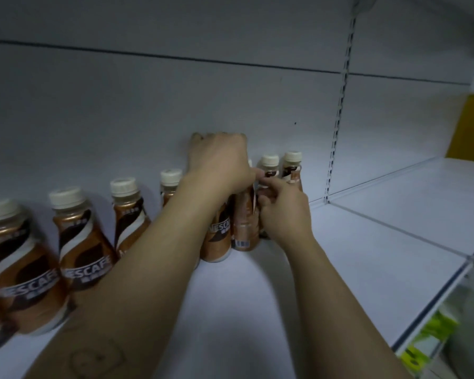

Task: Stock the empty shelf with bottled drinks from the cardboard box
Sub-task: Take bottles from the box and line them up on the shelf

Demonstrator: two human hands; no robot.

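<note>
A row of brown coffee bottles with cream caps stands along the back of the white shelf. My left hand is closed over the tops of two bottles near the middle of the row, hiding their caps. My right hand grips another bottle just to their right, fingers around its neck and body. One more bottle stands behind it at the right end of the row. The cardboard box is not in view.
The shelf's white back panel has a slotted metal upright to the right of the bottles. Beyond it lies a neighbouring white shelf bay. Green and yellow packages show on a lower level at the bottom right.
</note>
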